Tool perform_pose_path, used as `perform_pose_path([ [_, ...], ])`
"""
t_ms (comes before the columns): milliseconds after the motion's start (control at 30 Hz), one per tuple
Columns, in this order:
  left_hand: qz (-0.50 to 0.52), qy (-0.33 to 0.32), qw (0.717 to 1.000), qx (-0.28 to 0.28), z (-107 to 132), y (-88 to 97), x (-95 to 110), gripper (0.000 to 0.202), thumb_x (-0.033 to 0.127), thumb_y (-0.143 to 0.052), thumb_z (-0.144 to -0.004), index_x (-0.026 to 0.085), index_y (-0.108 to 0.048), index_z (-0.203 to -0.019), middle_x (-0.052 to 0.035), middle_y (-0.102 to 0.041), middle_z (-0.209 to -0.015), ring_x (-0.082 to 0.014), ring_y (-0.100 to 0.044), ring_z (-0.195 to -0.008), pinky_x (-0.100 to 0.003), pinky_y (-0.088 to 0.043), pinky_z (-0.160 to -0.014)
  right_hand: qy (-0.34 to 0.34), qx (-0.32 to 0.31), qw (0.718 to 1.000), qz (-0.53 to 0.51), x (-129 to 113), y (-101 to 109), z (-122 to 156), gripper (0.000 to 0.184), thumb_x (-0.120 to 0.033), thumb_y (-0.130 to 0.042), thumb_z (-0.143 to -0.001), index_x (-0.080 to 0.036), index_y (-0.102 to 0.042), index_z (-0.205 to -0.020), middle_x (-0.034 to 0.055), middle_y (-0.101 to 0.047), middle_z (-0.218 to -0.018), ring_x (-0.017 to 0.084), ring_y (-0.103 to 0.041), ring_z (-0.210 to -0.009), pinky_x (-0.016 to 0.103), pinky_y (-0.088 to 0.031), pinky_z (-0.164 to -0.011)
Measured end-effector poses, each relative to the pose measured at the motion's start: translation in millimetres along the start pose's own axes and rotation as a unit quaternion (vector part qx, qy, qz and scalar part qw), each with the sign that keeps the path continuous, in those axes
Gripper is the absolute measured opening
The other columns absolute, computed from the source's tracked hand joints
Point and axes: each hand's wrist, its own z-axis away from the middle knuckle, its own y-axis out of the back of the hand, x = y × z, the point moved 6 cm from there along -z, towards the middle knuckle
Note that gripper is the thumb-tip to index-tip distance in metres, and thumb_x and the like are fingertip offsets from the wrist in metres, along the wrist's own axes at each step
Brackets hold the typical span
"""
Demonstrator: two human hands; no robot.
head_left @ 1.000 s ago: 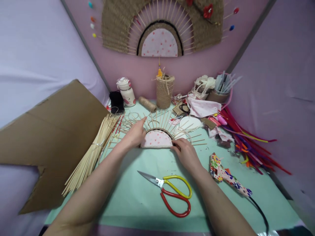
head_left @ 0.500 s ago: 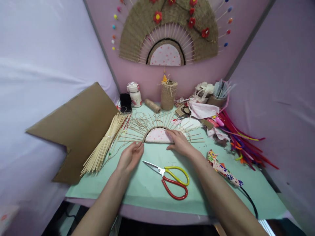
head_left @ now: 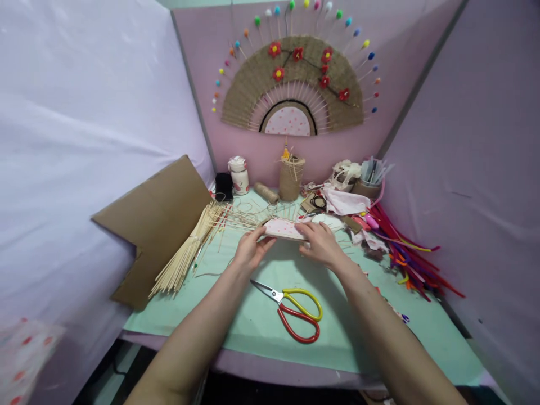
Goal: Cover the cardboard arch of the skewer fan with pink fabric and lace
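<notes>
From where I stand, the counter [head_left: 253, 337] has a straight front edge and a mint-green covering, with pale cloth screens [head_left: 105, 101] bounding both sides; open room for moving runs from the work to that edge. The wall fan [head_left: 251, 90] behind is a tan, woven half-circle bearing red flowers [head_left: 278, 73]. At left leans a cardboard sheet [head_left: 160, 214], brown, flat and notched; beside it lies a tied bundle of thin pale sticks [head_left: 185, 250]. The half-round piece [head_left: 282, 228] is at mid-counter, faced in pink-spotted fabric, straight side nearest me. The scissors [head_left: 276, 295], steel-bladed with yellow and red handles, lie in front, blades together. The left hand [head_left: 251, 250] has its fingers pinched narrow on the piece's left end; the right hand [head_left: 320, 244] grips the right end likewise.
</notes>
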Motion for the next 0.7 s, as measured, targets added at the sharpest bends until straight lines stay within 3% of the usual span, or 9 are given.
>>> perform_pose_path([
  [133,-0.041,-0.048,0.997,-0.034,5,-22.7,11,0.013,0.01,-0.068,-0.074,0.014,-0.059,-0.084,-0.0048,-0.069,-0.086,-0.0167,-0.069,-0.079,-0.037,-0.056,-0.086,-0.003,0.034,0.999,0.011,-7,12,-10,0.043,-0.016,-0.057,-0.082,-0.016,-0.06,-0.126,0.0155,-0.064,-0.124,0.028,-0.059,-0.111,0.043,-0.041,-0.099],
  [267,-0.061,-0.101,0.987,-0.107,17,-34.0,46,0.029,0.017,-0.076,-0.071,0.018,-0.056,-0.092,-0.0051,-0.068,-0.104,-0.0205,-0.069,-0.097,-0.042,-0.051,-0.096,0.0,0.077,0.996,-0.048,-2,48,-25,0.033,-0.019,-0.049,-0.089,-0.018,-0.065,-0.118,0.0102,-0.07,-0.115,0.024,-0.063,-0.102,0.034,-0.046,-0.089],
  [333,-0.077,-0.128,0.983,-0.107,16,-27.6,69,0.032,0.017,-0.077,-0.071,0.019,-0.056,-0.096,-0.0054,-0.067,-0.108,-0.0203,-0.069,-0.1,-0.039,-0.05,-0.097,-0.014,0.106,0.987,-0.117,10,73,-32,0.029,-0.023,-0.051,-0.088,-0.018,-0.068,-0.11,0.008,-0.072,-0.106,0.023,-0.065,-0.095,0.032,-0.047,-0.083],
  [467,-0.124,-0.148,0.981,-0.025,-1,2.0,100,0.024,0.014,-0.073,-0.071,0.017,-0.057,-0.089,-0.0058,-0.069,-0.096,-0.0166,-0.07,-0.091,-0.031,-0.052,-0.087,-0.057,0.15,0.949,-0.27,36,112,-45,0.028,-0.032,-0.059,-0.081,-0.016,-0.07,-0.101,0.0035,-0.073,-0.09,0.022,-0.065,-0.083,0.032,-0.049,-0.077],
  [567,-0.159,-0.142,0.977,-0.001,-13,14.1,99,0.026,0.013,-0.074,-0.069,0.017,-0.058,-0.089,-0.0051,-0.069,-0.091,-0.014,-0.069,-0.084,-0.027,-0.052,-0.079,-0.083,0.229,0.876,-0.416,50,122,-51,0.033,-0.038,-0.068,-0.075,-0.017,-0.069,-0.1,0.0038,-0.073,-0.095,0.022,-0.066,-0.088,0.035,-0.052,-0.082],
  [700,-0.225,-0.101,0.967,-0.068,-17,4.3,75,0.037,0.021,-0.081,-0.064,0.018,-0.059,-0.094,-0.006,-0.069,-0.097,-0.014,-0.067,-0.086,-0.026,-0.05,-0.078,-0.073,0.377,0.711,-0.588,56,123,-53,0.035,-0.044,-0.076,-0.069,-0.024,-0.066,-0.096,-0.0008,-0.074,-0.1,0.017,-0.067,-0.097,0.035,-0.052,-0.092],
])
